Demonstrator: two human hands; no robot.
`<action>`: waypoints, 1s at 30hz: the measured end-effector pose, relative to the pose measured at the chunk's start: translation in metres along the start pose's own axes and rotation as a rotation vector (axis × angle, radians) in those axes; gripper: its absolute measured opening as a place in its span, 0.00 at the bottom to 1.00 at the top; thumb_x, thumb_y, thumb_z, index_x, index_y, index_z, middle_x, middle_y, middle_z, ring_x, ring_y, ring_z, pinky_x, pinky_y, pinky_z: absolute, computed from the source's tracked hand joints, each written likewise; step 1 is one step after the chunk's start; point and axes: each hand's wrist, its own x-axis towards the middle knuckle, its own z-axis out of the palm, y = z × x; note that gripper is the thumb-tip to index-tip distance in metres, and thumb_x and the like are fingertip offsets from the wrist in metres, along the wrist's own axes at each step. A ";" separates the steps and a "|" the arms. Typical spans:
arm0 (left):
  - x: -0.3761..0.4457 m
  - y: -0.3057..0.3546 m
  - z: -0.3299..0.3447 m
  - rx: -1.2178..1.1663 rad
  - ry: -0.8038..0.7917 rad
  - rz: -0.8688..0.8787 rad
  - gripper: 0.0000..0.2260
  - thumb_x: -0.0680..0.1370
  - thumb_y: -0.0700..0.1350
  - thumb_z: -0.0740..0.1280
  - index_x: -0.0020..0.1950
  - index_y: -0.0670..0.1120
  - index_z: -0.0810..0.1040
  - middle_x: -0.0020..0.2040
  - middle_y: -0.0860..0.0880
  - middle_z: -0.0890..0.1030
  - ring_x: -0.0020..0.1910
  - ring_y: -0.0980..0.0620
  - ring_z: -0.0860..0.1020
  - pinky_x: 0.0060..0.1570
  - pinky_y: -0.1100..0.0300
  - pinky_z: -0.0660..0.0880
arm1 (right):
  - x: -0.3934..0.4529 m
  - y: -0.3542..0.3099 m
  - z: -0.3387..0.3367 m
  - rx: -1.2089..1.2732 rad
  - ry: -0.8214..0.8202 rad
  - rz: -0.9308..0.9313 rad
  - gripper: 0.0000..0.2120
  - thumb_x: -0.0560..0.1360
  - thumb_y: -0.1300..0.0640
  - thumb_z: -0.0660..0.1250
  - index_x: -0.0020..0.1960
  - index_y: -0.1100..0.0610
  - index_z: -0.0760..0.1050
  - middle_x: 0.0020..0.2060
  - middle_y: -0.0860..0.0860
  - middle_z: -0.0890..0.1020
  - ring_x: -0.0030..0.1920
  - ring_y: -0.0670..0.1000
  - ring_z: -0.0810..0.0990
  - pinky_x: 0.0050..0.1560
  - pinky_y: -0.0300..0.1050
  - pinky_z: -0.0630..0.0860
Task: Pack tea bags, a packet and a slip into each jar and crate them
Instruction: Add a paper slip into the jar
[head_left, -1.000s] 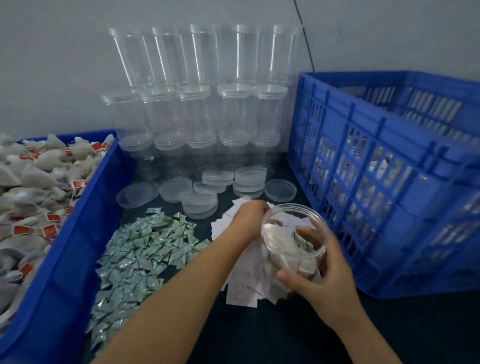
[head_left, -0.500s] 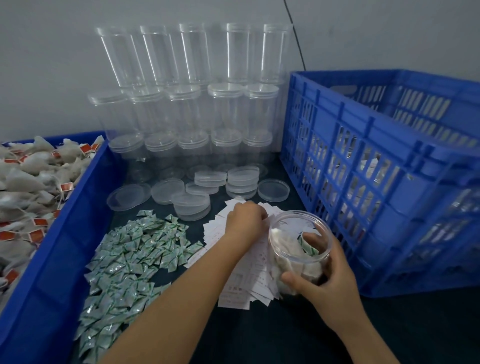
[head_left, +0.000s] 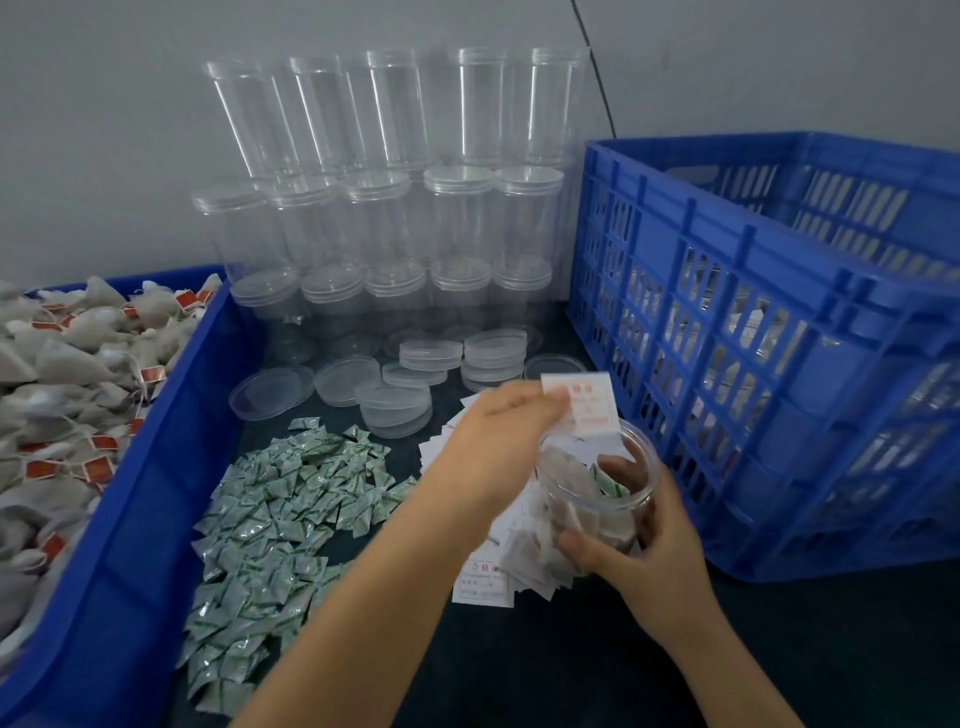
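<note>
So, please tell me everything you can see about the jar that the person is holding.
The jar is clear plastic, round, open-topped with no lid, tilted slightly toward the camera. Inside lie greyish tea bags and a green-and-white packet. The right hand grips its side; the left hand holds a white slip above its mouth.

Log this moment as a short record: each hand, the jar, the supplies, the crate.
left hand: pinches a slip just above the jar mouth
right hand: grips the jar, open, no lid
jar contents: tea bags and a green packet; slip not yet in
slip pile: on the table under the hands
packets: loose heap left of the slips
tea bags: in the blue bin at far left
lids: stacked before the empty jars
crate: right, filled jars show through its slots
</note>
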 end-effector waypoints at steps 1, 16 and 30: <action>-0.003 -0.005 0.004 0.058 -0.010 0.002 0.09 0.80 0.49 0.62 0.44 0.50 0.81 0.48 0.62 0.81 0.42 0.72 0.76 0.41 0.74 0.71 | 0.000 0.000 0.001 0.032 -0.006 -0.006 0.40 0.54 0.41 0.81 0.62 0.28 0.69 0.57 0.35 0.79 0.60 0.40 0.79 0.53 0.35 0.79; -0.009 -0.032 0.008 0.315 0.070 0.293 0.33 0.62 0.69 0.70 0.65 0.68 0.63 0.67 0.67 0.63 0.67 0.67 0.57 0.62 0.65 0.60 | -0.004 0.004 -0.003 0.030 -0.036 0.049 0.51 0.57 0.46 0.84 0.74 0.47 0.63 0.65 0.47 0.75 0.60 0.39 0.78 0.50 0.32 0.78; -0.001 -0.091 0.026 -0.055 -0.282 0.297 0.42 0.65 0.35 0.77 0.62 0.75 0.65 0.58 0.62 0.77 0.61 0.54 0.77 0.52 0.60 0.78 | 0.023 -0.068 -0.043 -0.515 -0.342 0.119 0.61 0.55 0.27 0.75 0.76 0.32 0.42 0.71 0.34 0.64 0.69 0.34 0.66 0.70 0.39 0.63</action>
